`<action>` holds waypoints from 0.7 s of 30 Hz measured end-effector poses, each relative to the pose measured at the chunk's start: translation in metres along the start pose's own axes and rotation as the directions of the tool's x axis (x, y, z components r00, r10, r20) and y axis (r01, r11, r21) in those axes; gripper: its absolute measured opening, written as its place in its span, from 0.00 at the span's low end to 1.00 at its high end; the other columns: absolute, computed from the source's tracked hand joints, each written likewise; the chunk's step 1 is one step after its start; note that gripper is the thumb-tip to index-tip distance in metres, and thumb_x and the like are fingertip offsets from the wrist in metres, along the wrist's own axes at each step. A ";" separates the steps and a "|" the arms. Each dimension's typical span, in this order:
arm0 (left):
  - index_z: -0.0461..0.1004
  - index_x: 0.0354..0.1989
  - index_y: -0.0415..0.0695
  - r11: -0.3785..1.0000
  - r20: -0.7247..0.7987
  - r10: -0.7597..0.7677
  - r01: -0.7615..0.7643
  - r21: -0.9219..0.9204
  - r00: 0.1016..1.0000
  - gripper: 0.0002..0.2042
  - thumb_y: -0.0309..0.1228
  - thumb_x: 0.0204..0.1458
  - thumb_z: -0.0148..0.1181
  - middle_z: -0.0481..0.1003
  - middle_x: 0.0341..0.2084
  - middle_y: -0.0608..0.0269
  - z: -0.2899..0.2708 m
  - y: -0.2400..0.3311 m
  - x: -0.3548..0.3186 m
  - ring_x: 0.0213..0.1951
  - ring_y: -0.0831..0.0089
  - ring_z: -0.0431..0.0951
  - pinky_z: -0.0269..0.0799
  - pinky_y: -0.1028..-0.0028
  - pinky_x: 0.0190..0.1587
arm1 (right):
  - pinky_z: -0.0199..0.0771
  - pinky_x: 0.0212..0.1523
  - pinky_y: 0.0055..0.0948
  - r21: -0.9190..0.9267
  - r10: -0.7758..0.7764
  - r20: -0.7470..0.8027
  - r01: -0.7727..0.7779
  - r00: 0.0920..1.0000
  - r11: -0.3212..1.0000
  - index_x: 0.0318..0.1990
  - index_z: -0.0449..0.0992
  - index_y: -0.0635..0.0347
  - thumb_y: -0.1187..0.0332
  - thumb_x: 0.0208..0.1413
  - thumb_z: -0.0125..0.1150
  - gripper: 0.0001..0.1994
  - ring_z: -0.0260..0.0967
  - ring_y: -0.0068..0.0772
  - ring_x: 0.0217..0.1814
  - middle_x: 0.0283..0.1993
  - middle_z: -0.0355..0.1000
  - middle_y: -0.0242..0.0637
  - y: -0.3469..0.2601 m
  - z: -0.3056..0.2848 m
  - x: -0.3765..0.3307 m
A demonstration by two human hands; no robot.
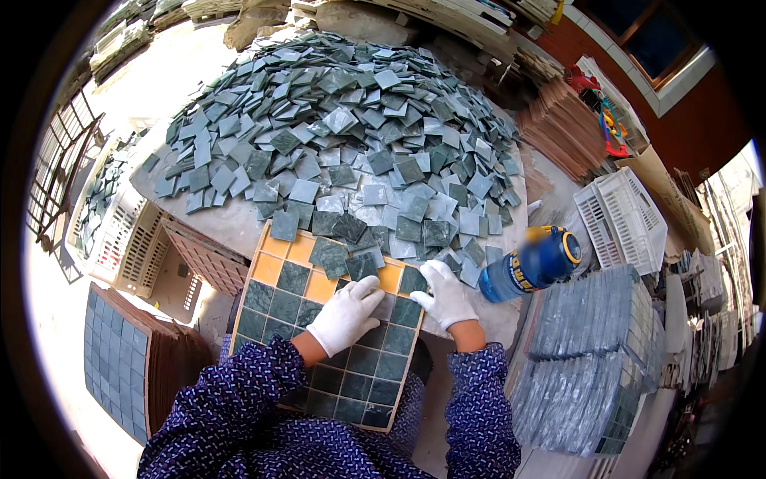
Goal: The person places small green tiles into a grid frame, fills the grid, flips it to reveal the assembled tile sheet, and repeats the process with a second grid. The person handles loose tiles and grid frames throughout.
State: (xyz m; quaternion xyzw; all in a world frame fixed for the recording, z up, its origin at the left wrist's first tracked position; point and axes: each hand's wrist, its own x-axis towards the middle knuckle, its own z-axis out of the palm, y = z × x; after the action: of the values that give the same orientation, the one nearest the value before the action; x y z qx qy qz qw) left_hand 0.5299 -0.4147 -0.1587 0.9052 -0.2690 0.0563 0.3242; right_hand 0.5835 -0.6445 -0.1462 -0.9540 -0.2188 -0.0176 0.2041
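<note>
A shallow grid tray point(266, 270) rests across my lap, tilted. Dark green square stone tiles fill most of its cells, while a band of orange cells shows bare toward the far side. My left hand point(347, 315), in a white glove, is closed over the middle of the tray, its thumb and fingers around a grey stone tile point(381, 307). At the tray's far right corner, my gloved right hand point(445, 297) has thumb and fingertips at the edges of a green stone tile point(411, 281). Several loose tiles point(329, 257) overlap the tray's far edge.
A large heap of loose green tiles point(335, 120) covers the table ahead. A blue bottle point(519, 271) lies beside my right hand. Wrapped tile stacks point(578, 359) and a white plastic basket point(621, 219) stand right. Stacked tiled sheets point(120, 359) stand left.
</note>
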 end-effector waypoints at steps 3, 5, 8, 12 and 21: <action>0.67 0.49 0.42 1.000 0.062 0.021 -0.021 0.002 0.998 0.22 0.28 0.42 0.63 0.66 0.47 0.54 0.000 -0.008 0.002 0.46 0.55 0.70 0.69 0.63 0.49 | 0.70 0.53 0.39 -0.093 0.034 -0.009 -0.035 0.999 0.995 0.51 0.69 0.59 0.64 0.46 0.67 0.24 0.66 0.47 0.55 0.54 0.66 0.42 -0.006 0.002 -0.005; 0.67 0.49 0.42 0.998 0.097 0.041 -0.045 0.039 0.994 0.22 0.27 0.42 0.62 0.66 0.46 0.54 0.003 -0.011 0.002 0.46 0.55 0.70 0.69 0.63 0.49 | 0.70 0.53 0.39 -0.134 0.054 0.038 -0.048 0.998 0.990 0.50 0.70 0.59 0.64 0.47 0.67 0.23 0.66 0.46 0.55 0.54 0.66 0.42 -0.014 0.000 -0.007; 0.68 0.49 0.43 0.991 0.112 0.082 -0.092 0.094 0.990 0.22 0.28 0.42 0.63 0.67 0.45 0.54 0.002 -0.009 0.005 0.46 0.55 0.70 0.68 0.63 0.50 | 0.70 0.52 0.40 -0.141 0.064 0.048 -0.057 0.997 0.988 0.50 0.70 0.59 0.64 0.47 0.66 0.22 0.65 0.46 0.56 0.55 0.65 0.41 -0.031 -0.007 -0.008; 0.67 0.49 0.43 0.989 0.053 0.134 -0.137 0.052 0.990 0.22 0.28 0.43 0.62 0.68 0.43 0.55 -0.003 -0.010 0.006 0.45 0.57 0.71 0.70 0.64 0.48 | 0.71 0.51 0.39 0.007 -0.070 -0.054 0.071 0.996 0.997 0.48 0.72 0.58 0.65 0.47 0.65 0.20 0.68 0.46 0.52 0.51 0.67 0.42 -0.046 0.008 -0.013; 0.67 0.50 0.43 0.994 -0.226 -0.094 0.077 -0.082 0.970 0.22 0.26 0.44 0.63 0.69 0.44 0.54 -0.026 -0.025 -0.034 0.45 0.53 0.72 0.71 0.63 0.47 | 0.72 0.44 0.36 -0.053 -0.171 -0.156 0.164 0.973 0.985 0.43 0.74 0.54 0.65 0.46 0.66 0.16 0.70 0.41 0.45 0.47 0.69 0.37 -0.059 0.031 -0.031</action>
State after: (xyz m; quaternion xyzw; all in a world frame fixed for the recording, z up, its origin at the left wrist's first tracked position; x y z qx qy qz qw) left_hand 0.5164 -0.3674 -0.1614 0.8909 -0.1925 0.1365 0.3880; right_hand 0.5288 -0.5964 -0.1560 -0.9315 -0.2810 -0.1156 0.2000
